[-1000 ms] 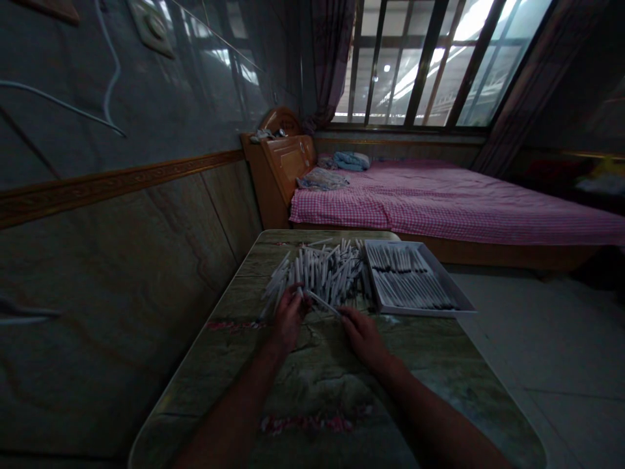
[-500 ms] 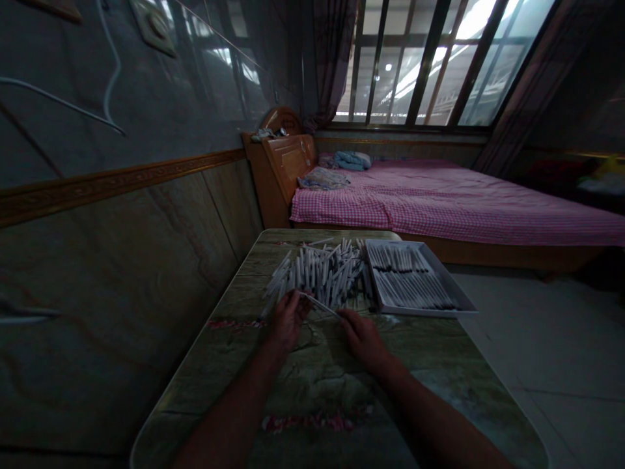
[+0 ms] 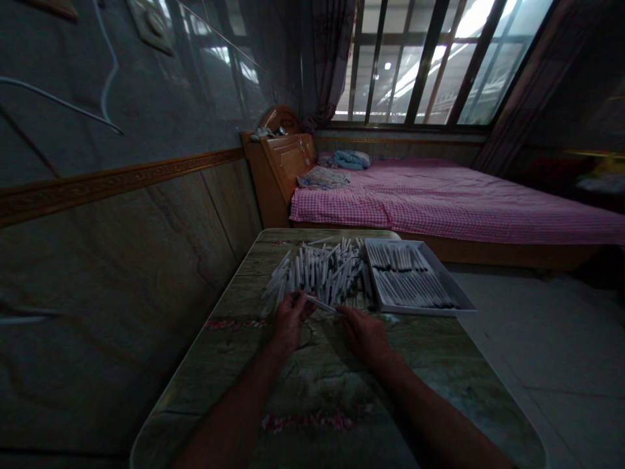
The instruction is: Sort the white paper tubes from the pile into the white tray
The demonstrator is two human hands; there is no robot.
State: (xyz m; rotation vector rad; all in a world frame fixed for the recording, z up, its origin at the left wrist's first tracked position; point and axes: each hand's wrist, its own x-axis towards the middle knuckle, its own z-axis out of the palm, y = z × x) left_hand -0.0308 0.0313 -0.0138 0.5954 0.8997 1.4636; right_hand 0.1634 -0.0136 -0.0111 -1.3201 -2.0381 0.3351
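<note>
Between my hands lies a thin white stick (image 3: pixel 322 303), its near end in the fingers of my left hand (image 3: pixel 291 322) and its far end at the fingertips of my right hand (image 3: pixel 362 334). Just beyond them, a loose heap of similar white sticks (image 3: pixel 317 272) lies criss-crossed on a mottled green-brown table (image 3: pixel 322 378). To the right of the heap, a white rectangular tray (image 3: pixel 420 310) holds sticks in neat rows. My right hand is close to the tray's front corner without touching it.
The table's right edge drops to a pale tiled floor (image 3: pixel 532 339), and a tiled wall (image 3: pixel 122 260) runs along its left side. Beyond the table stands a bed with a pink gingham sheet (image 3: pixel 439 202), below a barred window (image 3: pixel 420 65).
My hands have barely moved, still with the white stick between them. The stick sits slightly flatter, and the camera view has tilted a little.
</note>
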